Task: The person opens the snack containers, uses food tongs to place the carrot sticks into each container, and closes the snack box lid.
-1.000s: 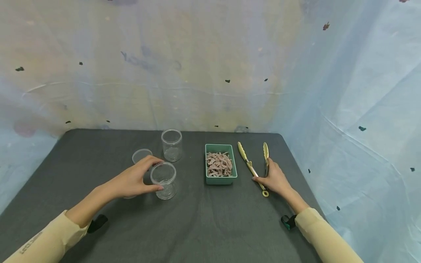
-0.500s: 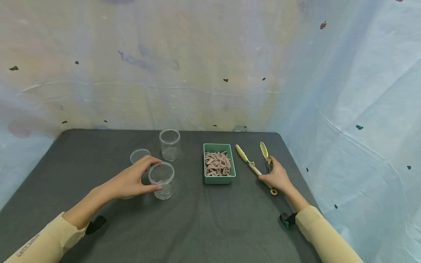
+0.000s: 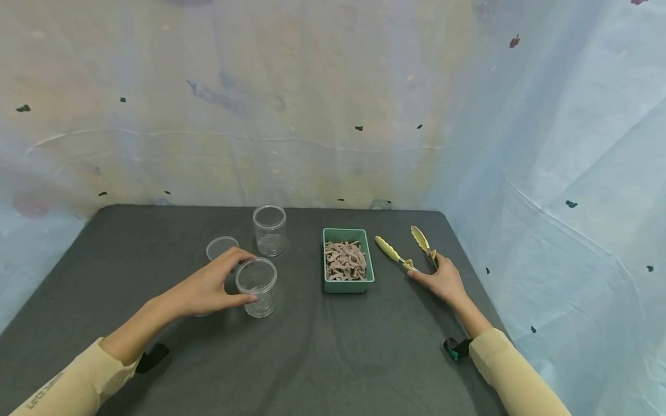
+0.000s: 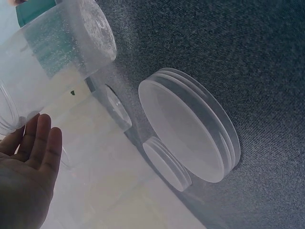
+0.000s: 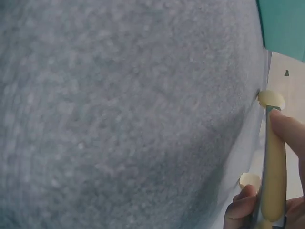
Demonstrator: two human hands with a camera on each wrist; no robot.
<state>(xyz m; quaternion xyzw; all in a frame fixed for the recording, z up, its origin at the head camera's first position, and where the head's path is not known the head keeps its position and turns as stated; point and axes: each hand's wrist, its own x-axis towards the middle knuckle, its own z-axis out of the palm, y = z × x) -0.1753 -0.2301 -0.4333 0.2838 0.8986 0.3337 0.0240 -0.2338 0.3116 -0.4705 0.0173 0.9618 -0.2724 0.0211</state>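
My left hand (image 3: 213, 287) grips a clear plastic jar (image 3: 262, 301) near its rim, thumb in front and fingers behind. The jar stands upright, lidless, with nothing in it. In the left wrist view the fingers (image 4: 43, 138) touch its rim. My right hand (image 3: 446, 283) holds a pair of tongs (image 3: 387, 249) with yellow tips, the two arms spread apart and pointing away from me. The right wrist view shows the thumb lying along the yellow handle (image 5: 274, 176). Between the hands sits a green rectangular container (image 3: 348, 286) holding brownish-pink shredded strips (image 3: 345, 261), probably meat.
A second clear jar (image 3: 270, 231) stands behind the first. One clear round lid (image 3: 221, 247) lies beyond my left hand; a nearer lid (image 4: 186, 126) is mostly hidden under that hand in the head view. The dark table (image 3: 322, 358) ends at a draped sheet (image 3: 312, 115).
My right hand has shifted slightly right and the tongs have turned and drawn back within it; their ring end is now hidden by the hand. The left hand stays on the jar.
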